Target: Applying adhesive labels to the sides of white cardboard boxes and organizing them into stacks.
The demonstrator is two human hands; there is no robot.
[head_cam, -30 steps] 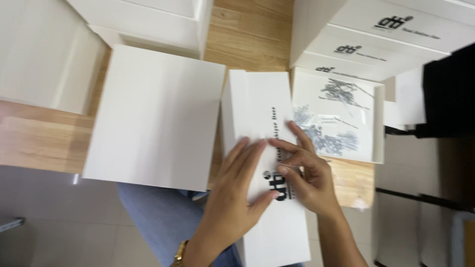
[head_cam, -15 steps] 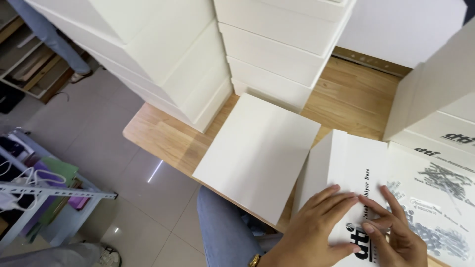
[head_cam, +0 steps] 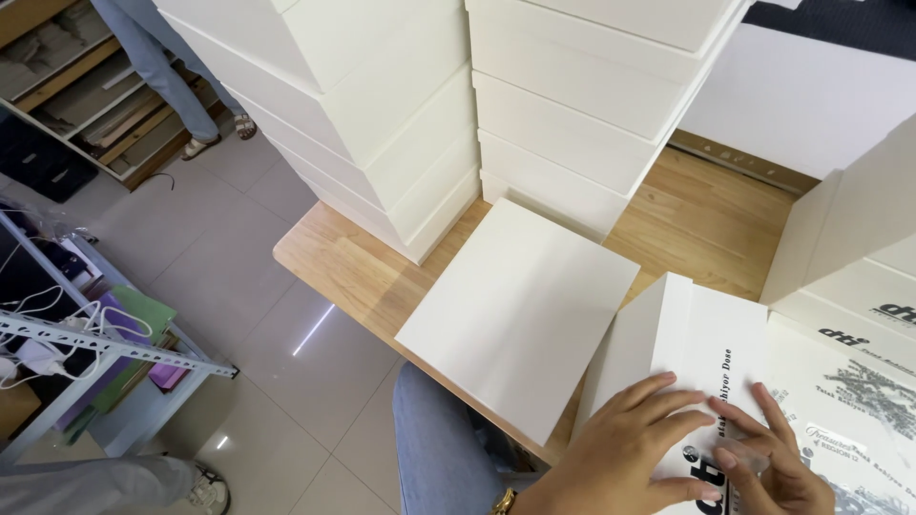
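Left hand (head_cam: 625, 448): flat, fingers spread wide, pressing printed white box (head_cam: 711, 367) at table (head_cam: 363, 277) edge, 5 o'clock. Right hand (head_cam: 778, 467): fingers narrow, pinching clear tape on the box. Plain lid (head_cam: 520, 310) at 9 o'clock.

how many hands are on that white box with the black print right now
2. The left hand lies flat on the white box near its lower end; the right hand presses beside it, partly cut off by the frame edge.
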